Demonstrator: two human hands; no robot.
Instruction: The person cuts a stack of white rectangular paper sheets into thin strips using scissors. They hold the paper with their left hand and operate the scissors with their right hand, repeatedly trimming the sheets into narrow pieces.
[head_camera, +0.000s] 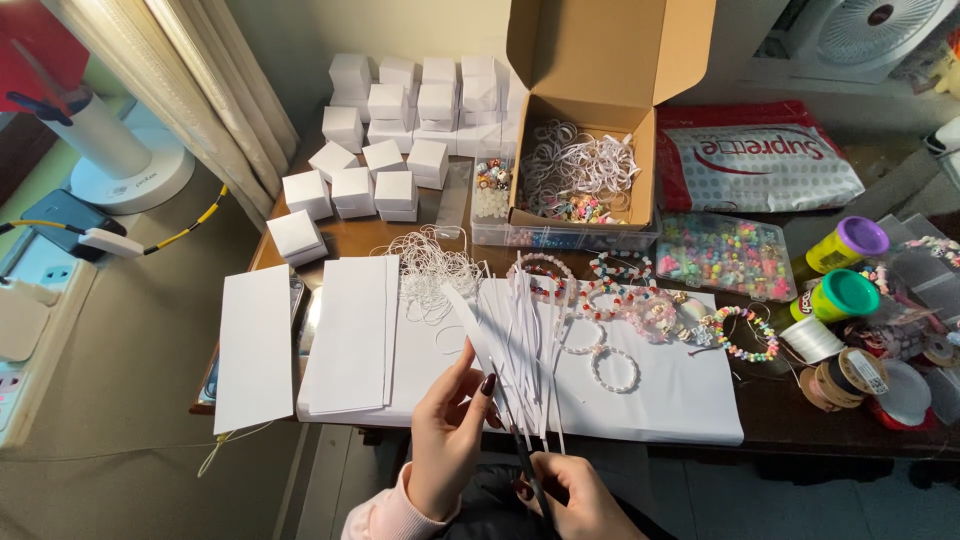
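Fingers (478, 385) of the left hand (447, 432) pinched a long white paper strip (466, 318) near its lower end, thumb and forefinger closed narrow on it. Right hand (578, 492), low in the frame, gripped black scissors (522, 452), blades angled up toward the strip's base; whether the blades were parted could not be told.

Item: loose bundle of cut white paper strips (525, 340), fanned over a large white sheet (690, 395) at the table's near edge, just beyond the hands.
Item: stack of white paper sheets (352, 335), left of the strips; one more sheet (255, 345) further left, overhanging the wooden table (790, 420).
Item: tangle of thin white cord (428, 265), behind the strips.
Item: beaded bracelets (600, 295), several, multicoloured, lying on the large sheet and beside it.
Item: open cardboard box (590, 110), flap raised, holding white loops and beads, set on a clear bead organiser (560, 238).
Item: small white cubic boxes (400, 120), many, grouped at the far left of the table.
Item: clear tray of mixed coloured beads (722, 255), right of the cardboard box.
Item: two lidded tubs (845, 270), purple and green tops, at the right, with spools of cord (835, 375) near them.
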